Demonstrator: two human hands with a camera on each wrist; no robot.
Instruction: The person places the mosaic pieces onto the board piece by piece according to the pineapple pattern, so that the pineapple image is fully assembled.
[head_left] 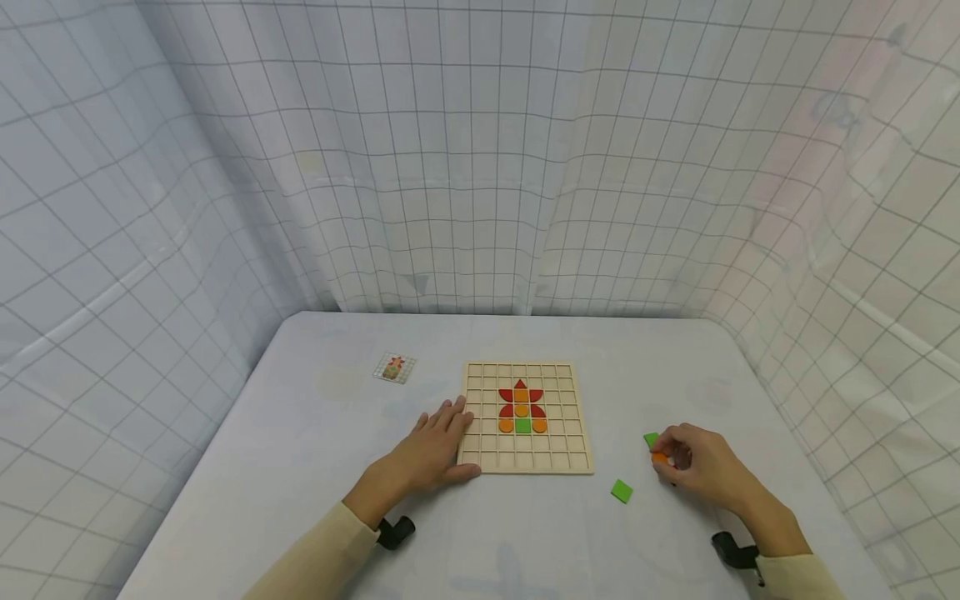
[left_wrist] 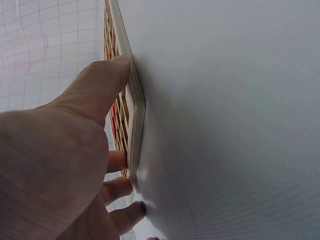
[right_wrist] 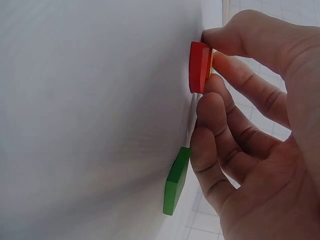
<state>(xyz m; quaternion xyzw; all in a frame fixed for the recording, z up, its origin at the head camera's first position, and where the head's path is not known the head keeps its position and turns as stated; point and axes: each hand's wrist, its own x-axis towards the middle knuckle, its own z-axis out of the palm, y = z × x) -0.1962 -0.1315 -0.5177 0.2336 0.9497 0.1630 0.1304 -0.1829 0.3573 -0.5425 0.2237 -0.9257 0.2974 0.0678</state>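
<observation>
Gridded white fabric walls enclose the pale desk [head_left: 315, 467]. My left hand [head_left: 431, 454] lies flat, fingers straight, against the left edge of the square wooden grid board [head_left: 527, 462], which carries a red, orange and green tile pattern [head_left: 522, 409]. My right hand [head_left: 701, 467], right of the board, pinches a small orange-red rounded wooden tile [right_wrist: 200, 67] on the desk surface. One green square tile [head_left: 651, 439] sits just beside that grip; another green square tile [head_left: 621, 491] lies near, toward me. A small pattern card [head_left: 394, 367] lies left of the board.
</observation>
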